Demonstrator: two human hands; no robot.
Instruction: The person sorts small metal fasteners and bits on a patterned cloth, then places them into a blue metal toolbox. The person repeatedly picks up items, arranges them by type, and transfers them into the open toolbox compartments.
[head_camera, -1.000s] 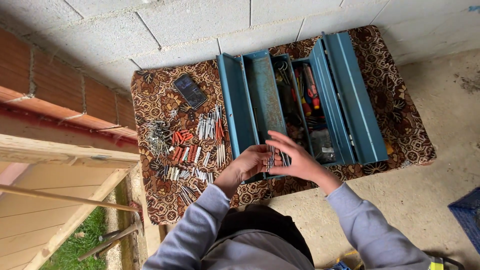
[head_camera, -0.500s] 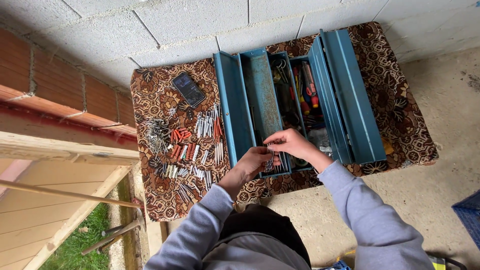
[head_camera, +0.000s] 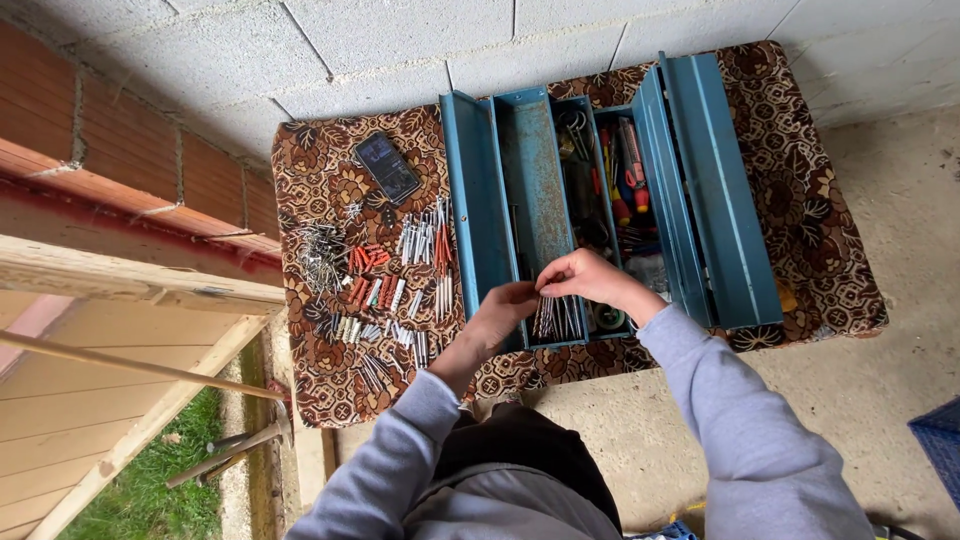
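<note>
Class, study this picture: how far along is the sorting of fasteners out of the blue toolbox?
Done: rows of wall plugs and screws already lie grouped on the patterned cloth. In hand: the left hand and right hand are at a bunch of long nails in the toolbox tray. Left: the screwdrivers in the box.

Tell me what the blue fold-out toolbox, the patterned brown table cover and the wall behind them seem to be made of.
Blue fold-out toolbox: apparently painted sheet metal; thin folded edges, rust-brown patches in a tray. Patterned brown table cover: likely woven fabric; floral print, matte, edge draping over the table. Wall: grey concrete blocks, rough with visible joints.
</note>
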